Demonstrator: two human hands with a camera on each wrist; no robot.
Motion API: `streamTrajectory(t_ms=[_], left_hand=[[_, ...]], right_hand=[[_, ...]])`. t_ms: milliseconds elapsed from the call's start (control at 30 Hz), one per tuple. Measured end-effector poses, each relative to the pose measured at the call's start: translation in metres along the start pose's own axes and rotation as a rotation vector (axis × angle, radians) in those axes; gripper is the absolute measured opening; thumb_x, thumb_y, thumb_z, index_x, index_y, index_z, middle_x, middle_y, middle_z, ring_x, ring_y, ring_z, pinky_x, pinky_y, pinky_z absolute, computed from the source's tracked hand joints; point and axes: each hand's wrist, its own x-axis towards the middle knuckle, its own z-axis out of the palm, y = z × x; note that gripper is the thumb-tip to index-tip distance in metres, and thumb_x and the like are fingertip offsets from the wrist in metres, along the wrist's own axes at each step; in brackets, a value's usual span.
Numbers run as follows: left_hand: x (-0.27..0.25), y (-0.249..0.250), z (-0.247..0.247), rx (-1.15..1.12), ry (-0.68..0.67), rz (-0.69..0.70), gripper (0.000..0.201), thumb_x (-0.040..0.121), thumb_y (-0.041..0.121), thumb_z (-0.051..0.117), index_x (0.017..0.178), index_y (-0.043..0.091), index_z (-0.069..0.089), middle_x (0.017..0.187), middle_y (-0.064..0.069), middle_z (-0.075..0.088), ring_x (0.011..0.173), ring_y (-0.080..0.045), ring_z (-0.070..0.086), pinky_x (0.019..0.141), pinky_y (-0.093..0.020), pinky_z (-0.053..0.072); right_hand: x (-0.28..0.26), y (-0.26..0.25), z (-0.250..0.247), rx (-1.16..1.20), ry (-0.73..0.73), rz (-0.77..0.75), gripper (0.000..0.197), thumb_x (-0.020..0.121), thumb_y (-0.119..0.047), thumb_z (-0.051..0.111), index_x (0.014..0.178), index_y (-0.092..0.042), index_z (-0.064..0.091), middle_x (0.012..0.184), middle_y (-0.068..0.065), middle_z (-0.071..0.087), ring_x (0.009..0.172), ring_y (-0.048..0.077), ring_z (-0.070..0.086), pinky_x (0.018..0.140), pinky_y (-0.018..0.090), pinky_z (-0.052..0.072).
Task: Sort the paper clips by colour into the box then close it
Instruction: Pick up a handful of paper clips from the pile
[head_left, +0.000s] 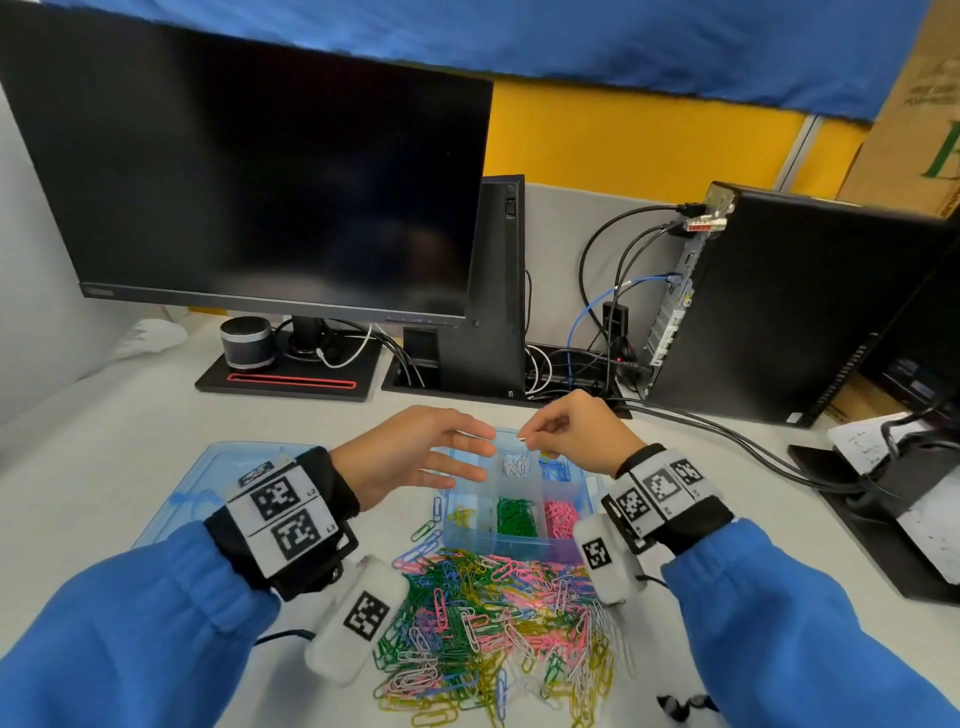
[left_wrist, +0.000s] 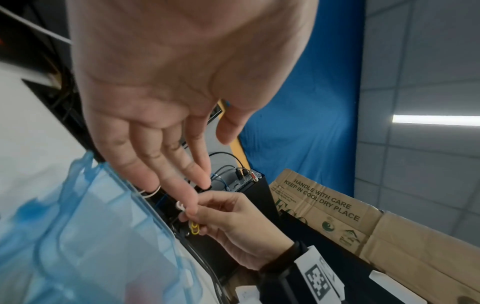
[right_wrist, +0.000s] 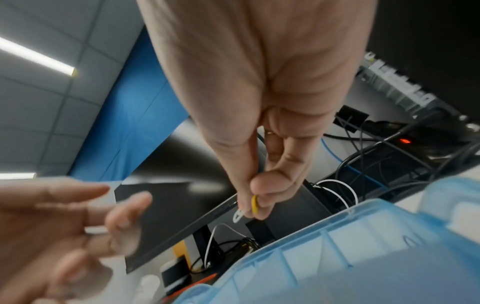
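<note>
Loose paper clips lie heaped in mixed colours at the lower centre of the head view, on the worktop just below the clear blue box. Your right hand hovers over the box's upper compartments, its grip clamped on a white clip and a yellow clip. Your left hand hangs beside it at frame centre, fingers straight and apart, holding nothing. White, blue, yellow, green and pink clips sit in separate compartments.
</note>
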Motion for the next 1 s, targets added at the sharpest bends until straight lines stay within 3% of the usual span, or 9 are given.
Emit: streamTrajectory(t_ms=[67,167,333,467,533,700,800,867,1000], left_hand=[[-0.001,0.003,-0.004,0.006,0.000,0.000,0.032,0.097,0.029,0.045,0.113,0.013,0.068,0.107,-0.001,0.072,0.092,-0.019,0.071,0.083,-0.028,0.046],[-0.001,0.004,-0.007,-0.006,-0.011,-0.008,0.032,0.097,0.028,0.046,0.113,0.013,0.069,0.108,-0.002,0.072,0.092,-0.019,0.071,0.077,-0.025,0.047],[0.000,0.002,-0.008,0.009,-0.026,-0.003,0.034,0.099,0.027,0.042,0.114,0.012,0.068,0.100,0.002,0.072,0.090,-0.018,0.071,0.074,-0.024,0.046],[-0.001,0.000,-0.006,0.015,-0.027,-0.006,0.034,0.098,0.028,0.044,0.115,0.011,0.067,0.100,0.002,0.072,0.091,-0.020,0.071,0.074,-0.024,0.047],[-0.002,0.000,-0.005,0.024,-0.029,-0.008,0.033,0.098,0.028,0.045,0.115,0.011,0.068,0.099,0.002,0.072,0.093,-0.020,0.071,0.074,-0.024,0.047],[0.001,0.000,-0.008,0.049,0.035,-0.011,0.032,0.095,0.030,0.049,0.114,0.012,0.068,0.099,0.003,0.073,0.093,-0.020,0.072,0.073,-0.025,0.047],[0.002,-0.001,-0.008,0.088,0.063,-0.022,0.031,0.094,0.030,0.051,0.113,0.012,0.068,0.101,0.002,0.072,0.094,-0.020,0.071,0.073,-0.025,0.046],[0.002,-0.001,-0.006,0.098,0.059,-0.028,0.029,0.094,0.029,0.052,0.112,0.013,0.069,0.101,0.001,0.072,0.095,-0.022,0.071,0.073,-0.026,0.046],[0.001,0.001,-0.006,0.098,0.076,-0.022,0.030,0.096,0.029,0.050,0.112,0.012,0.069,0.098,0.003,0.071,0.094,-0.021,0.071,0.071,-0.025,0.046]], right_hand=[[0.006,-0.003,0.002,-0.061,-0.027,0.015,0.009,0.083,-0.010,0.071,0.090,-0.011,0.077,0.074,0.004,0.070,0.051,-0.004,0.057,0.057,0.004,0.045],[0.008,-0.006,0.002,-0.064,-0.016,0.035,0.013,0.082,-0.007,0.071,0.094,-0.009,0.076,0.082,0.007,0.074,0.061,0.001,0.063,0.061,0.003,0.048],[0.004,-0.013,0.007,-0.056,0.030,0.018,0.009,0.080,0.000,0.070,0.085,-0.007,0.072,0.070,0.006,0.072,0.057,0.002,0.064,0.060,0.009,0.049],[0.009,-0.015,0.011,-0.114,0.092,0.021,0.008,0.078,0.000,0.071,0.080,-0.008,0.071,0.076,0.012,0.072,0.069,0.015,0.066,0.063,0.010,0.045],[0.009,-0.014,0.011,-0.105,0.104,0.033,0.007,0.077,-0.002,0.074,0.079,-0.009,0.071,0.075,0.012,0.071,0.069,0.015,0.065,0.063,0.011,0.045],[-0.004,-0.023,0.009,0.205,0.161,-0.004,0.010,0.075,-0.004,0.077,0.084,-0.007,0.074,0.072,0.007,0.070,0.064,0.010,0.067,0.069,0.015,0.051],[-0.015,-0.032,0.015,0.406,-0.008,-0.099,0.013,0.077,-0.003,0.076,0.086,-0.013,0.074,0.083,0.011,0.074,0.077,0.015,0.071,0.078,0.025,0.056],[-0.018,-0.031,0.019,0.288,-0.057,-0.146,0.012,0.081,-0.010,0.073,0.087,-0.020,0.075,0.086,0.002,0.075,0.081,0.012,0.070,0.081,0.028,0.056],[-0.017,-0.022,0.022,-0.225,0.108,-0.138,0.007,0.082,-0.016,0.069,0.082,-0.019,0.076,0.098,0.001,0.064,0.094,0.015,0.059,0.087,0.033,0.048]])
